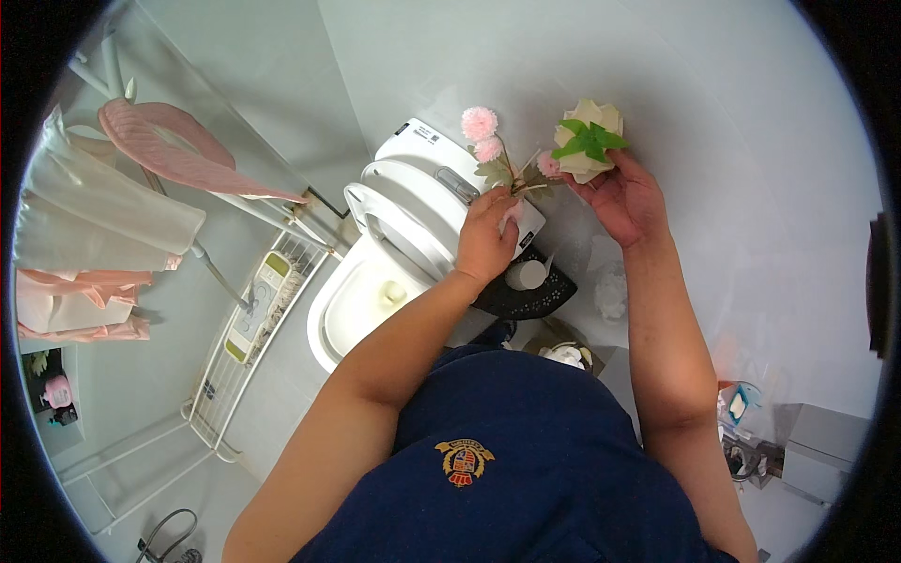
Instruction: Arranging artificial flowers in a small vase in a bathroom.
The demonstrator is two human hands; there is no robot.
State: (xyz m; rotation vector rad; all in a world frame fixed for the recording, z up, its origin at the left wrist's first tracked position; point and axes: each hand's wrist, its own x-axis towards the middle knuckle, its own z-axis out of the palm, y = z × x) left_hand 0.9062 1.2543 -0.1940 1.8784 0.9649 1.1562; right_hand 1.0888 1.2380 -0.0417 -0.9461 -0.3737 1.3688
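Note:
My left hand (pixel 487 232) is closed around the stems of artificial pink pompom flowers (pixel 480 124), above the toilet tank. Greyish-green leaves (pixel 498 169) spread from the stems, and part of a pink bloom shows beside my thumb. My right hand (pixel 623 200) holds a cream artificial flower head (pixel 586 169) at its lower right edge, by thumb and fingers. The green leafy base (pixel 588 143) of that flower faces me. Another pink bloom (pixel 549 163) sits between the hands, next to the cream petals. Below my left hand stands a white toilet (pixel 331 313) with its lid and seat raised.
A black corner shelf (pixel 538 304) bears a toilet paper roll (pixel 526 275). Near my body is a bin holding white tissue (pixel 565 355). At left, a flat mop head (pixel 259 306) rests on a white wire rack (pixel 229 422), near hanging clothes (pixel 98 197).

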